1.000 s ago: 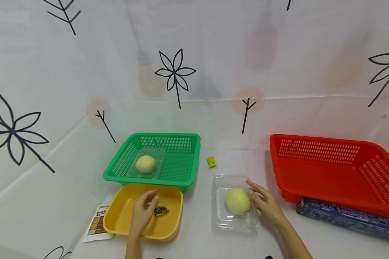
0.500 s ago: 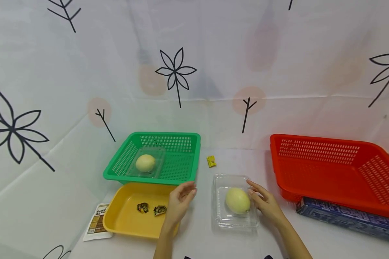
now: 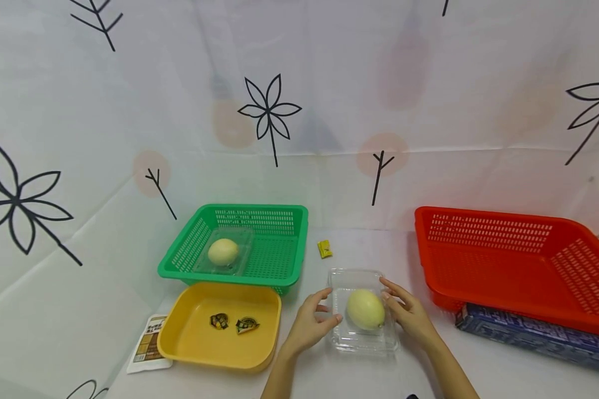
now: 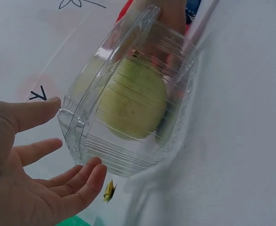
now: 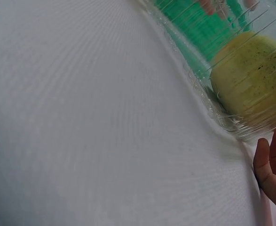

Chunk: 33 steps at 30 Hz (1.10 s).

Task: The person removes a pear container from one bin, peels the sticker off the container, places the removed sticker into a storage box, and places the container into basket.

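Observation:
A clear plastic clamshell box stands on the white table with a pale yellow melon inside. In the head view my left hand is at its left side, fingers spread and thumb apart. The left wrist view has the fingertips of that hand right at the near end of the box, with the melon behind the ribbed wall. My right hand lies along the right side, fingers extended at the rim. Its fingertips show close beneath the box in the right wrist view.
A green basket holds another boxed melon. Before it stands a yellow tub with two small dark packets, beside a white-brown pouch. A yellow sachet lies behind the box. At right, a red basket overlaps a blue box.
My left hand has moved right from over the yellow tub to the left side of the clamshell box, uncovering the dark packets. The right hand has stayed at the box.

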Each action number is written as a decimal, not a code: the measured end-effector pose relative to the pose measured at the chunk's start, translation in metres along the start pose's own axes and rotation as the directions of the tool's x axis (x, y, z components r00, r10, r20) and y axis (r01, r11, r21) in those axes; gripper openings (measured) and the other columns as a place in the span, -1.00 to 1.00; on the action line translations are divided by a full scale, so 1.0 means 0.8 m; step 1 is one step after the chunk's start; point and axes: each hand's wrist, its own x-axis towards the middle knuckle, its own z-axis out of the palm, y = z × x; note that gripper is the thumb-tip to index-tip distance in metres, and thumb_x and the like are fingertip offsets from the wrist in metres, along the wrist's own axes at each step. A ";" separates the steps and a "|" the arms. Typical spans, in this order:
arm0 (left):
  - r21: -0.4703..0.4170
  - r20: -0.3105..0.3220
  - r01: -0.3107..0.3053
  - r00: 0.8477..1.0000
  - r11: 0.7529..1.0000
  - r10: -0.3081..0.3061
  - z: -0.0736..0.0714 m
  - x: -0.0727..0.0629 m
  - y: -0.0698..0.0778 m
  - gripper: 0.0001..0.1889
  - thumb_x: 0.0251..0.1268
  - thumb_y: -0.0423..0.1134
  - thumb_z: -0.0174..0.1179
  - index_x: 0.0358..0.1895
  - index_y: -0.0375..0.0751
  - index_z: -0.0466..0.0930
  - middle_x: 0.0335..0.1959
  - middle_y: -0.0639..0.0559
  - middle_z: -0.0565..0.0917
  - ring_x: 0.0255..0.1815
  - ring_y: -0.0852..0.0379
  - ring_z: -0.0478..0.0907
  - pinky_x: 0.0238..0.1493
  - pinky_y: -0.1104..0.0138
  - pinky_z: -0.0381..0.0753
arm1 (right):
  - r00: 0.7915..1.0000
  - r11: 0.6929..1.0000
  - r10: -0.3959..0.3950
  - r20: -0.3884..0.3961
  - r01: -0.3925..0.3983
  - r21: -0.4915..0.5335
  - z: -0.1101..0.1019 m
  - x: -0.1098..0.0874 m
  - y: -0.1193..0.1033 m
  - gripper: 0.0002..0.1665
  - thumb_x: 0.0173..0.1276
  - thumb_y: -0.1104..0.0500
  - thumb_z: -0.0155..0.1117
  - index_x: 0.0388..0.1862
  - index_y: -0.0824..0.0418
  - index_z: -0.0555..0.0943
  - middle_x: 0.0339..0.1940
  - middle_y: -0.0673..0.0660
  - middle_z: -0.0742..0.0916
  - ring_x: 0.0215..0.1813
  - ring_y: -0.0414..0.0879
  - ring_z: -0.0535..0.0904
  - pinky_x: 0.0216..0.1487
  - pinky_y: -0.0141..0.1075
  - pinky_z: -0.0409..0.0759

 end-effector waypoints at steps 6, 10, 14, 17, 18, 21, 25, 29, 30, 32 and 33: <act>0.020 -0.028 0.060 0.998 0.998 -0.059 0.006 0.001 -0.005 -0.37 0.06 -0.29 0.32 0.26 -0.30 0.38 -0.01 -0.25 0.44 -0.29 0.11 0.43 -0.34 0.45 0.45 | 1.000 1.000 0.002 -0.031 -0.002 -0.014 0.002 0.000 -0.002 -0.47 0.43 0.15 0.07 0.33 0.28 0.34 0.15 0.38 0.47 -0.18 -0.20 0.54 -0.34 -0.37 0.46; -0.052 -0.007 0.101 0.995 0.994 -0.101 0.006 0.002 -0.011 -0.35 0.07 -0.30 0.30 0.30 -0.29 0.35 -0.09 -0.19 0.46 -0.42 0.21 0.40 -0.44 0.47 0.44 | 0.998 1.000 -0.018 -0.062 0.018 -0.010 0.006 -0.004 -0.001 -0.47 0.43 0.17 0.07 0.33 0.32 0.34 0.12 0.43 0.49 -0.29 -0.25 0.50 -0.46 -0.42 0.39; -0.155 0.039 0.154 0.988 0.976 -0.149 0.006 0.002 -0.012 -0.33 0.12 -0.33 0.26 0.34 -0.31 0.27 -0.18 -0.15 0.43 -0.59 0.27 0.41 -0.55 0.49 0.43 | 0.998 1.000 -0.015 -0.061 0.016 0.015 0.006 -0.015 -0.001 -0.46 0.44 0.22 0.05 0.34 0.38 0.29 0.14 0.51 0.49 -0.23 -0.32 0.53 -0.39 -0.41 0.53; -0.194 0.046 0.178 0.984 0.965 -0.173 0.007 0.001 -0.011 -0.33 0.14 -0.35 0.25 0.36 -0.31 0.25 -0.22 -0.12 0.40 -0.66 0.27 0.40 -0.59 0.50 0.40 | 0.999 1.000 0.019 -0.046 -0.018 0.019 0.004 -0.027 -0.004 -0.45 0.42 0.23 0.07 0.33 0.42 0.29 0.07 0.49 0.53 -0.18 -0.32 0.56 -0.31 -0.34 0.60; -0.195 0.041 0.180 0.984 0.964 -0.176 0.008 0.001 -0.011 -0.33 0.15 -0.35 0.25 0.36 -0.30 0.25 -0.23 -0.11 0.40 -0.67 0.27 0.40 -0.60 0.50 0.40 | 0.999 0.999 0.033 -0.037 -0.032 0.016 0.003 -0.031 -0.006 -0.44 0.41 0.24 0.09 0.32 0.43 0.30 0.01 0.45 0.56 -0.22 -0.31 0.56 -0.33 -0.35 0.59; -0.191 0.023 0.162 0.987 0.968 -0.161 0.010 -0.001 -0.011 -0.35 0.17 -0.36 0.24 0.35 -0.33 0.25 -0.24 -0.09 0.40 -0.70 0.28 0.40 -0.64 0.49 0.45 | 0.999 0.999 0.050 0.005 -0.050 -0.004 -0.002 -0.041 -0.011 -0.41 0.37 0.24 0.14 0.31 0.44 0.30 -0.19 0.26 0.58 -0.39 -0.27 0.53 -0.44 -0.37 0.52; -0.180 0.037 0.115 0.993 0.977 -0.110 0.011 -0.008 -0.012 -0.34 0.17 -0.40 0.22 0.36 -0.40 0.21 -0.20 -0.15 0.42 -0.71 0.27 0.41 -0.66 0.40 0.55 | 0.996 0.999 0.045 0.079 -0.047 0.024 -0.005 -0.049 -0.015 -0.36 0.34 0.28 0.16 0.34 0.48 0.24 -0.30 0.18 0.56 -0.50 -0.23 0.49 -0.52 -0.33 0.54; -0.188 0.090 0.084 0.994 0.979 -0.068 0.006 -0.017 -0.008 -0.31 0.13 -0.43 0.22 0.36 -0.42 0.18 -0.13 -0.21 0.41 -0.66 0.25 0.46 -0.58 0.28 0.62 | 0.993 0.996 0.046 0.111 -0.054 0.069 -0.005 -0.051 -0.018 -0.33 0.33 0.30 0.16 0.35 0.49 0.20 -0.28 0.20 0.53 -0.48 -0.24 0.50 -0.49 -0.25 0.61; -0.190 0.096 0.072 0.994 0.979 -0.055 0.004 -0.019 -0.006 -0.32 0.13 -0.43 0.22 0.36 -0.42 0.19 -0.12 -0.22 0.40 -0.63 0.25 0.48 -0.56 0.23 0.63 | 0.992 0.995 0.048 0.113 -0.057 0.078 -0.004 -0.052 -0.019 -0.33 0.34 0.30 0.16 0.36 0.49 0.19 -0.28 0.19 0.53 -0.47 -0.25 0.49 -0.48 -0.24 0.61; -0.193 0.091 0.038 0.996 0.981 -0.021 0.001 -0.022 0.001 -0.35 0.16 -0.43 0.21 0.35 -0.42 0.21 -0.10 -0.27 0.39 -0.60 0.27 0.49 -0.52 0.14 0.63 | 0.992 0.995 0.043 0.117 -0.053 0.084 -0.003 -0.052 -0.024 -0.32 0.35 0.30 0.15 0.37 0.49 0.17 -0.27 0.19 0.51 -0.48 -0.25 0.49 -0.48 -0.25 0.61; -0.189 0.079 0.016 0.997 0.982 -0.001 -0.001 -0.023 0.004 -0.37 0.18 -0.43 0.20 0.34 -0.42 0.23 -0.08 -0.30 0.38 -0.58 0.29 0.49 -0.51 0.11 0.63 | 0.993 0.995 0.039 0.114 -0.049 0.087 -0.003 -0.052 -0.027 -0.32 0.35 0.30 0.14 0.37 0.48 0.17 -0.27 0.19 0.51 -0.48 -0.26 0.49 -0.48 -0.25 0.60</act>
